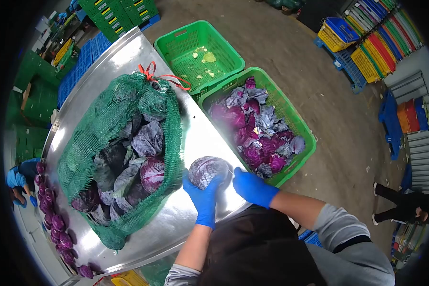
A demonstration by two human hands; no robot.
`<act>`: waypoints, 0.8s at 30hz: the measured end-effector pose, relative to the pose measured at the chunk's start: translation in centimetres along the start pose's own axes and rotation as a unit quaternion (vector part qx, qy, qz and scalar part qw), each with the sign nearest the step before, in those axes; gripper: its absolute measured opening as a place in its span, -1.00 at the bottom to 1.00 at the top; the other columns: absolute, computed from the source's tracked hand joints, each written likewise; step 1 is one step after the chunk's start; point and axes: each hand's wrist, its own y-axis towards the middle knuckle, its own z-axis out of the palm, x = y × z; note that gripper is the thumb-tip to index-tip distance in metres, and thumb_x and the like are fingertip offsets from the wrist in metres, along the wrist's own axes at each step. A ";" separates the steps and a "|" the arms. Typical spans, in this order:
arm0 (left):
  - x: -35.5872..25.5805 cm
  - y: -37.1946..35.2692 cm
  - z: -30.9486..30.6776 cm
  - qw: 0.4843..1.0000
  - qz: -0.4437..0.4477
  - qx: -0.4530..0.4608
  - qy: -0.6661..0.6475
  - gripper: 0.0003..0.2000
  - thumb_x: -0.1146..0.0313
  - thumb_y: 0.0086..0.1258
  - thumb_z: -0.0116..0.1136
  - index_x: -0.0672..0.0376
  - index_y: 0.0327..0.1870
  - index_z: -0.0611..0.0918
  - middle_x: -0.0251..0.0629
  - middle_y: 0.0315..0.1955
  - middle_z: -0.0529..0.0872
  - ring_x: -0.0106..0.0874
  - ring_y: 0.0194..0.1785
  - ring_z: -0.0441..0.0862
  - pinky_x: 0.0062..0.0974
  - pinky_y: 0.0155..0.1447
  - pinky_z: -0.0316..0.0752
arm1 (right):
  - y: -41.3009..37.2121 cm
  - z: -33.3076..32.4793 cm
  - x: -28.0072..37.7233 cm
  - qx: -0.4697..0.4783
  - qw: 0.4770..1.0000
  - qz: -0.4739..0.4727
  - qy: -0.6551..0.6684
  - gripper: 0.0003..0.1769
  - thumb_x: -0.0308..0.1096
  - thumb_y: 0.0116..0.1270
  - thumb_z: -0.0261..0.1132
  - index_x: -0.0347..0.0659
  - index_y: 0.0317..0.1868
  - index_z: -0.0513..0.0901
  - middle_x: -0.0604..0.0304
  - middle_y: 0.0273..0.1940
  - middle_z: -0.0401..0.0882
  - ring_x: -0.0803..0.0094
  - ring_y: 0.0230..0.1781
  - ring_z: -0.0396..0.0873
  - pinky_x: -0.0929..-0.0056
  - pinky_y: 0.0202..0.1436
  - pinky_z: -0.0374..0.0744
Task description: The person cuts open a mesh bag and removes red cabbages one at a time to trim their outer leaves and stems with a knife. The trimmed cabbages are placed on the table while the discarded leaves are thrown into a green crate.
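Note:
A red cabbage (209,172) with pale, veined outer leaves is at the near edge of the steel table. My left hand (204,200), in a blue glove, grips it from the near side, with the thumb and fingers spread around it. Just right of the cabbage is my right hand (253,187), also gloved in blue. Its fingers are curled closed, and what they hold, if anything, is too blurred to make out. Left of the cabbage lies a green mesh sack (88,138), cut open over several red cabbages (152,174).
A green crate (306,159) full of purple leaves stands against the table (195,136). Behind it is another green crate (176,47) with pale scraps. Small trimmed red cabbages (57,223) line the table's left edge. Two other people are at the far left and right.

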 end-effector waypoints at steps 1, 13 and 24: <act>-0.5 0.0 0.3 1.000 -0.005 -0.011 0.018 -0.02 0.36 -0.13 0.55 0.35 0.33 0.15 -0.05 0.22 0.29 -0.28 0.25 0.31 -0.39 0.35 0.21 | 0.7 1.1 -1.1 -0.001 1.000 0.000 -0.001 -0.81 -0.39 0.22 0.12 -0.37 -0.25 0.47 -0.16 -0.46 0.55 -0.06 -0.49 0.58 0.12 -0.44 0.55; -1.8 -1.9 -1.6 0.990 0.032 0.137 0.021 0.03 0.24 -0.08 0.48 0.25 0.41 0.05 -0.06 0.34 0.12 -0.18 0.31 0.25 -0.29 0.35 0.22 | -0.6 -3.8 0.2 -0.068 0.985 -0.054 0.146 -0.30 -0.44 0.25 0.13 0.09 0.41 0.17 -0.06 -0.17 0.59 0.09 -0.35 0.64 0.26 -0.27 0.56; 1.9 -0.9 -4.2 0.961 0.173 0.213 0.026 0.00 0.32 -0.23 0.56 0.24 0.31 0.19 -0.14 0.27 0.28 -0.26 0.32 0.27 -0.32 0.38 0.23 | 3.8 2.2 -11.6 -0.001 0.947 0.117 0.299 -0.32 -0.44 0.19 0.20 0.18 0.34 0.31 0.28 -0.54 0.43 0.52 -0.71 0.33 0.47 -0.68 0.35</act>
